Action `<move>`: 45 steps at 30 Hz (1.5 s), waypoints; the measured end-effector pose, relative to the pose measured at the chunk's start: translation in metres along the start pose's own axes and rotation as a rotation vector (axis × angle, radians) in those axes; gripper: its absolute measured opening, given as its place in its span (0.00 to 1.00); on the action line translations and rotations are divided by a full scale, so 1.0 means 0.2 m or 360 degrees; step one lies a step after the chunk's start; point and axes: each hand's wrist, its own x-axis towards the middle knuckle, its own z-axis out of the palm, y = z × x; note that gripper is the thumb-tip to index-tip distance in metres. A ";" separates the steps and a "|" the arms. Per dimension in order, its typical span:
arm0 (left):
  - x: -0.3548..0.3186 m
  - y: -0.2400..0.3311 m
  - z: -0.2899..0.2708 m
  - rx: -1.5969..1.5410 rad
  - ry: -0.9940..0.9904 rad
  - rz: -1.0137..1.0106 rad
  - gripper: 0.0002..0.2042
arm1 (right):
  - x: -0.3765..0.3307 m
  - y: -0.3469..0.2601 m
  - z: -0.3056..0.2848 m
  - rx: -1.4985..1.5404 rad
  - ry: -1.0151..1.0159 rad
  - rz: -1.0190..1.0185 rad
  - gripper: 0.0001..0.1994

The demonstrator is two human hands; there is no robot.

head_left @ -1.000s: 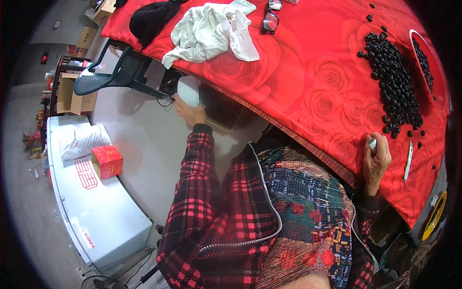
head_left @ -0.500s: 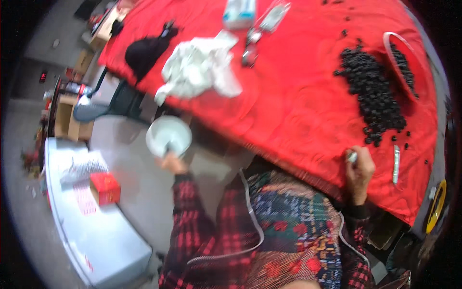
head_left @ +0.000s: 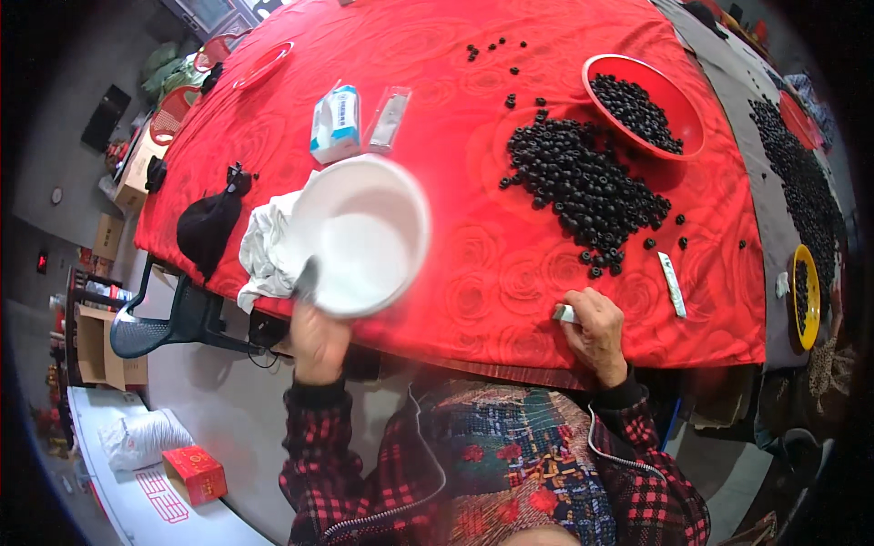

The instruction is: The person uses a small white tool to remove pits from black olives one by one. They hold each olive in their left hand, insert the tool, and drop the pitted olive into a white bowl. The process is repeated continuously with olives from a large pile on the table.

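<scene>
Left hand [head_left: 319, 341] clamped on the rim of a white bowl [head_left: 360, 237], lifted and tilted above the near edge of the desk [head_left: 473, 264], inside turned toward the camera. Bowl overlapping a crumpled white cloth [head_left: 259, 250] lying just beside a black cap [head_left: 208, 227]. Right hand [head_left: 596, 332] resting on the desk's near edge, grip closed on a small white object [head_left: 564, 314], too small to identify. Beyond it, a pile of black beads [head_left: 583, 187] spread on the red cloth, next to a red bowl [head_left: 678, 96] holding more beads. Small white strip [head_left: 672, 284] lying right of the hand. Blue-and-white carton [head_left: 335, 123] farther back.
</scene>
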 end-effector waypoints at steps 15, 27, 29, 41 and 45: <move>0.55 -0.38 0.25 0.0519 -0.0135 -0.0161 0.15 | 0.01 -0.01 0.00 0.0141 -0.0030 0.0066 0.09; -0.26 -0.05 -0.80 0.1593 0.1449 0.1438 0.21 | 0.00 -0.04 0.01 0.0152 -0.0090 0.0058 0.07; -0.42 -0.24 -1.29 0.1999 0.1566 0.0924 0.20 | 0.01 -0.03 0.02 0.0149 -0.0085 0.0035 0.08; -0.35 -0.99 -1.95 0.3388 0.0972 -0.0488 0.17 | 0.02 -0.02 0.03 -0.0032 0.0012 -0.0027 0.10; -0.39 -1.01 -1.96 0.3405 0.0912 -0.0592 0.18 | 0.02 0.01 0.03 -0.0074 -0.0096 0.0023 0.12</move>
